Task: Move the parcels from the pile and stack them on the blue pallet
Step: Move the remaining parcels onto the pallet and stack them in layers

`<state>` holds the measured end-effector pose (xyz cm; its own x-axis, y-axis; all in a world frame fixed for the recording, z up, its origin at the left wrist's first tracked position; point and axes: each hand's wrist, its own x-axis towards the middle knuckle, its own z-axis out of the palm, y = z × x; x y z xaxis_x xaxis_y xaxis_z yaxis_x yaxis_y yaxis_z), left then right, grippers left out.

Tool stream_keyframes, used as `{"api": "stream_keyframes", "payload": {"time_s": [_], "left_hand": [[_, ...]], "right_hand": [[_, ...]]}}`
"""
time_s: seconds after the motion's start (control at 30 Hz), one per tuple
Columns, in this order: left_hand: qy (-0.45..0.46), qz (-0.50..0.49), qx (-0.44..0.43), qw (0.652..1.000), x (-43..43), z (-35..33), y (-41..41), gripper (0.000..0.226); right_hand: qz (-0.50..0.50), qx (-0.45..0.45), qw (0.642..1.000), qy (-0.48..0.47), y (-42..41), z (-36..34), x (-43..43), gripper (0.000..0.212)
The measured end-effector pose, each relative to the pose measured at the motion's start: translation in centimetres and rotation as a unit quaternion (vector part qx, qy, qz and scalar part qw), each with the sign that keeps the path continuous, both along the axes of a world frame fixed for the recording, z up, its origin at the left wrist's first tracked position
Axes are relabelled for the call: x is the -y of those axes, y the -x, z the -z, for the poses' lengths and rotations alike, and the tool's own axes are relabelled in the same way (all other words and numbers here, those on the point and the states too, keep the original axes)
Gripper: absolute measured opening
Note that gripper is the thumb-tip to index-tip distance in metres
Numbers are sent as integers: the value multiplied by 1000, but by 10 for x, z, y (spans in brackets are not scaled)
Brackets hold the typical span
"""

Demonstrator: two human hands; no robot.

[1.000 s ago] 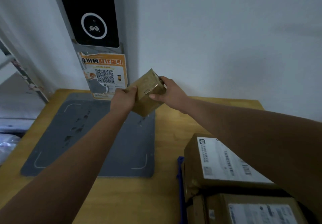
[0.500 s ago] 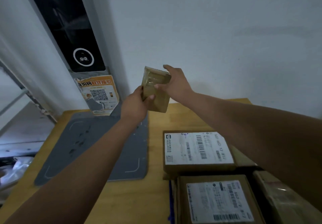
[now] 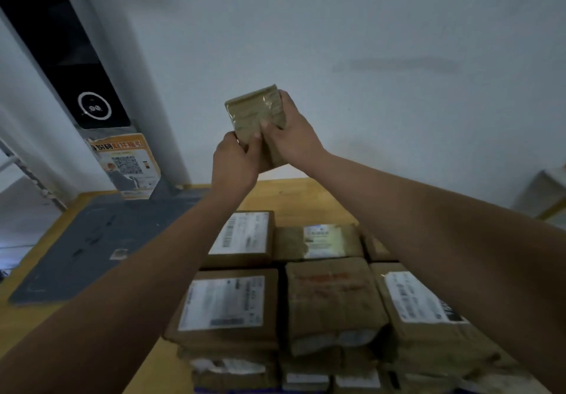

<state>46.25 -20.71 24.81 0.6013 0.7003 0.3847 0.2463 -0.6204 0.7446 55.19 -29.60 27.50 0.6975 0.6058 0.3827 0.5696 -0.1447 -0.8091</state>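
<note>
A small brown taped parcel [image 3: 254, 115] is held up in front of the white wall, above the far end of the table. My left hand [image 3: 234, 162] grips its lower left corner and my right hand [image 3: 291, 136] holds its right side. Below my arms, several brown parcels with white labels [image 3: 226, 303] lie stacked in rows. A thin strip of the blue pallet [image 3: 239, 390] shows under the stack at the bottom edge; most of it is hidden.
The stack sits on a yellow wooden table [image 3: 297, 194]. A grey mat [image 3: 92, 240] covers the table's left part. A dark scanner column [image 3: 92, 109] with an orange QR poster [image 3: 128, 165] stands at the back left. A shelf edge [image 3: 548, 197] shows at right.
The view has swung right and the stack fills more of it. Both hands have lifted the small parcel higher and turned it, staying closed on it.
</note>
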Motion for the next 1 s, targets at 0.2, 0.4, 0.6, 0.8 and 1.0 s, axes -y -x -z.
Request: {"api": "stream_keyframes", "payload": {"time_s": [0.2, 0.4, 0.6, 0.8, 1.0], "left_hand": [[-21, 47, 46, 998, 85, -10, -26, 44], [-32, 92, 46, 994, 158, -14, -70, 39], [-53, 169, 38, 983, 227, -13, -104, 40], [-141, 167, -43, 975, 286, -7, -125, 39], [-258, 181, -112, 942, 322, 10, -122, 48]], "right_hand": [[-6, 0, 1000, -1, -38, -9, 93, 56], [35, -26, 999, -20, -70, -13, 180, 45], [92, -23, 995, -27, -88, -19, 266, 40], [162, -62, 984, -43, -93, -1, 332, 35], [174, -123, 976, -36, -86, 22, 382, 31]]}}
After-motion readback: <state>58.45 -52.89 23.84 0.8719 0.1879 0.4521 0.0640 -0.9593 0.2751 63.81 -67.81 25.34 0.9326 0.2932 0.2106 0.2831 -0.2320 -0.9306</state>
